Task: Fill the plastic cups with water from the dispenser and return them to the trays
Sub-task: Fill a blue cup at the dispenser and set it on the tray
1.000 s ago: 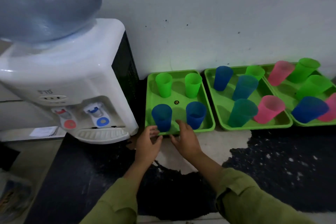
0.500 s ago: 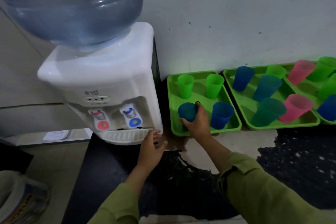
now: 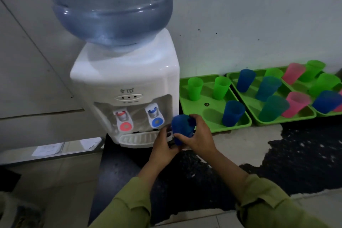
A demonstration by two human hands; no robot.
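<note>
My right hand grips a blue plastic cup and holds it tilted in the air just right of the white water dispenser. My left hand is beside it, fingertips touching the cup's lower left side. The cup hangs right of the blue tap and above the drip tray's right end. The left green tray holds two green cups and one blue cup; its front left spot is vacant.
A red tap sits left of the blue one, under a large blue water bottle. Two more green trays with several blue, pink and green cups stand at the right along the wall. The counter is black with pale worn patches.
My right hand lifted the blue cup off the left tray and carried it left to the dispenser. My left hand rose from the drip tray's edge to meet it. The view tilted up.
</note>
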